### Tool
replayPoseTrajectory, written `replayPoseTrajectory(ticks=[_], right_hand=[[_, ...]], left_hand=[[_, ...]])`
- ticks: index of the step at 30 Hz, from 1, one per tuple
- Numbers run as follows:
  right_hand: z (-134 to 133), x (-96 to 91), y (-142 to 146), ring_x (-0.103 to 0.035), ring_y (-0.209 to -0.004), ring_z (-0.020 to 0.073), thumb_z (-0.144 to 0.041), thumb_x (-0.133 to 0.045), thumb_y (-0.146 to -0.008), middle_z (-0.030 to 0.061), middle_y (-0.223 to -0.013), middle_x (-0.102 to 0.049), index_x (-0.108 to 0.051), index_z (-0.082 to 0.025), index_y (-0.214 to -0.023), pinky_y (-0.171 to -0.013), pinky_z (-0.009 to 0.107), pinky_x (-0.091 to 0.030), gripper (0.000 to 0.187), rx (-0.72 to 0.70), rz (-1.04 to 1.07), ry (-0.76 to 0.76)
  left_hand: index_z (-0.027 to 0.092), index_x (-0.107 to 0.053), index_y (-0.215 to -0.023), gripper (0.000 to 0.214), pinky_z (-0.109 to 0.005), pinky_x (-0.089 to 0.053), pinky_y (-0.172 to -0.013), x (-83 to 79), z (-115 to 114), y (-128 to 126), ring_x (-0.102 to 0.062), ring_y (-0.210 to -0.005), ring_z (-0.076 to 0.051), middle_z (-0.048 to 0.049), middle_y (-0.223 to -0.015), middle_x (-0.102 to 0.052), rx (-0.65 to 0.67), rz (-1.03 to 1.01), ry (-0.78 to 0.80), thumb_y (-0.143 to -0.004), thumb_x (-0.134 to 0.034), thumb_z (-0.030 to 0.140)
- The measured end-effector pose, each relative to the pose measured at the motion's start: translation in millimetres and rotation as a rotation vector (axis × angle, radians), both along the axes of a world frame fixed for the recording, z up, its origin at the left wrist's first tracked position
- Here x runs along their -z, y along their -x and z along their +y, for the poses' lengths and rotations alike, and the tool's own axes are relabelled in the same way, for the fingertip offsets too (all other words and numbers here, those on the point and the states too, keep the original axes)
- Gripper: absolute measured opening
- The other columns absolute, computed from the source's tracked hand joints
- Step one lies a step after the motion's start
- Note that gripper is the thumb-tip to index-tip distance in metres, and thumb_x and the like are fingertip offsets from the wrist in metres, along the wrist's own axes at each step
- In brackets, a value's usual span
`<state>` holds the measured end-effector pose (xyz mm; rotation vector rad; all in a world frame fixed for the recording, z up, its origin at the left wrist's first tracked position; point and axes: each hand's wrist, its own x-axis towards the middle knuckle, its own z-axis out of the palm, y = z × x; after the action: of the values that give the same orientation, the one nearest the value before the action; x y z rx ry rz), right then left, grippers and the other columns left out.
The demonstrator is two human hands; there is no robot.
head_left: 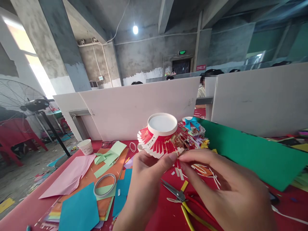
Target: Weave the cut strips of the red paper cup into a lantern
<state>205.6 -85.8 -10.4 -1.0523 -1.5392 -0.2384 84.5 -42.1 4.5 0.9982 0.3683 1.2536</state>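
Observation:
A paper cup (157, 136) with red sides is held upside down, its white base facing up and its wall cut into many strips that flare outward. My left hand (146, 179) grips the near edge of the cup, thumb on top. With thumb and forefinger, my right hand (223, 183) pinches a strip at the cup's near right edge; a few strips dangle below the fingertips. Scissors (179, 194) with red and yellow handles lie open on the table beneath my hands. Behind the cup stands another fringed cup with a blue bow (192, 123).
Coloured paper sheets (78, 208), a roll of tape (105, 185) and a white paper cup (86, 147) lie to the left on the red table (26, 210). A green board (250, 154) is at right. White partitions (144, 106) stand behind; a fan (36, 105) is far left.

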Motion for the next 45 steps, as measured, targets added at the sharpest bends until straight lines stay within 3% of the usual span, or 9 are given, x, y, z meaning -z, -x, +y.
replayPoseTrajectory(ticks=[11,13,16,23,29,34,36,42,45], right_hand=[[-3.3,-1.7,-0.8,-0.068,-0.064,0.0114,-0.018,-0.062,-0.083,-0.0082,-0.078,-0.073,-0.063,-0.029,-0.084,-0.061,0.02,-0.053,0.012,0.01,0.072,0.101],[-2.7,-2.8,-2.1,-0.068,-0.063,0.0113,-0.017,-0.062,-0.082,-0.0081,-0.078,-0.073,-0.064,-0.029,-0.084,-0.059,0.02,-0.052,0.013,0.009,0.067,0.089],[-0.9,-3.8,-3.6,-0.068,-0.063,0.0101,-0.018,-0.063,-0.083,-0.009,-0.077,-0.073,-0.063,-0.029,-0.085,-0.057,0.019,-0.051,0.012,0.016,0.065,0.071],[-1.9,-3.2,-4.5,-0.068,-0.062,0.0094,-0.017,-0.061,-0.084,-0.0087,-0.078,-0.073,-0.062,-0.029,-0.087,-0.056,0.018,-0.051,0.012,-0.002,0.016,0.07],[-2.3,-3.7,-5.8,-0.067,-0.072,0.0114,-0.011,-0.06,-0.084,-0.0052,-0.082,-0.07,-0.057,-0.027,-0.087,-0.068,0.019,-0.054,0.017,0.014,-0.093,0.015],[-1.1,-2.3,-8.1,-0.066,-0.084,0.0112,-0.002,-0.061,-0.081,-0.002,-0.089,-0.069,-0.059,-0.026,-0.093,-0.078,0.018,-0.052,0.026,-0.003,-0.184,-0.084],[-1.9,-2.8,-7.8,-0.066,-0.081,0.0113,-0.004,-0.06,-0.082,-0.0021,-0.088,-0.069,-0.059,-0.025,-0.092,-0.075,0.018,-0.053,0.024,0.007,-0.153,-0.072],[-0.5,-8.4,3.8,-0.068,-0.067,0.0159,-0.021,-0.057,-0.086,-0.0001,-0.077,-0.07,-0.062,-0.025,-0.082,-0.057,0.023,-0.055,0.008,0.028,0.034,0.017],[2.6,-13.9,13.0,-0.07,-0.065,0.0207,-0.034,-0.059,-0.085,0.0031,-0.073,-0.07,-0.066,-0.025,-0.078,-0.053,0.027,-0.057,0.014,0.07,0.086,0.022]], left_hand=[[0.016,-0.077,-0.066,0.013,-0.017,-0.053,-0.067,-4.1,-0.1,3.6,-0.067,-0.065,-0.01,-0.0004,-0.066,-0.075,0.006,-0.023,0.083,-0.074,-0.072,0.007],[0.016,-0.078,-0.076,0.01,-0.023,-0.054,-0.074,-6.2,-1.3,4.1,-0.069,-0.073,-0.014,-0.0016,-0.072,-0.077,0.011,0.018,0.037,-0.075,-0.072,0.008],[0.019,-0.076,-0.099,0.028,-0.03,-0.053,-0.082,-8.2,-2.3,4.1,-0.07,-0.083,-0.018,-0.0022,-0.081,-0.078,0.034,0.07,-0.033,-0.075,-0.072,0.006],[0.02,-0.065,-0.12,0.045,-0.03,-0.053,-0.081,-6.1,0.9,2.9,-0.071,-0.083,-0.018,-0.0015,-0.082,-0.078,0.033,0.058,-0.03,-0.077,-0.07,0.005],[0.019,-0.071,-0.11,0.037,-0.026,-0.054,-0.077,-8.1,-1.1,0.2,-0.071,-0.081,-0.017,-0.0007,-0.08,-0.079,0.041,0.003,0.016,-0.077,-0.067,0.002],[0.016,-0.076,-0.083,0.009,-0.031,-0.053,-0.078,-5.8,-2.5,2.0,-0.07,-0.081,-0.019,-0.0028,-0.078,-0.078,-0.024,0.101,-0.014,-0.077,-0.071,0.011],[0.016,-0.075,-0.078,0.004,-0.032,-0.052,-0.077,-5.4,-2.7,2.6,-0.07,-0.081,-0.021,-0.0042,-0.079,-0.078,-0.071,0.17,-0.051,-0.076,-0.072,0.015],[0.018,-0.077,-0.083,0.016,-0.032,-0.054,-0.08,-6.1,-2.4,8.2,-0.07,-0.086,-0.023,-0.0023,-0.081,-0.079,-0.161,0.301,-0.179,-0.069,-0.077,0.013],[0.019,-0.077,-0.082,0.011,-0.032,-0.055,-0.081,-6.5,-1.8,15.1,-0.07,-0.09,-0.024,-0.0033,-0.083,-0.079,-0.139,0.331,-0.188,-0.072,-0.075,0.016]])
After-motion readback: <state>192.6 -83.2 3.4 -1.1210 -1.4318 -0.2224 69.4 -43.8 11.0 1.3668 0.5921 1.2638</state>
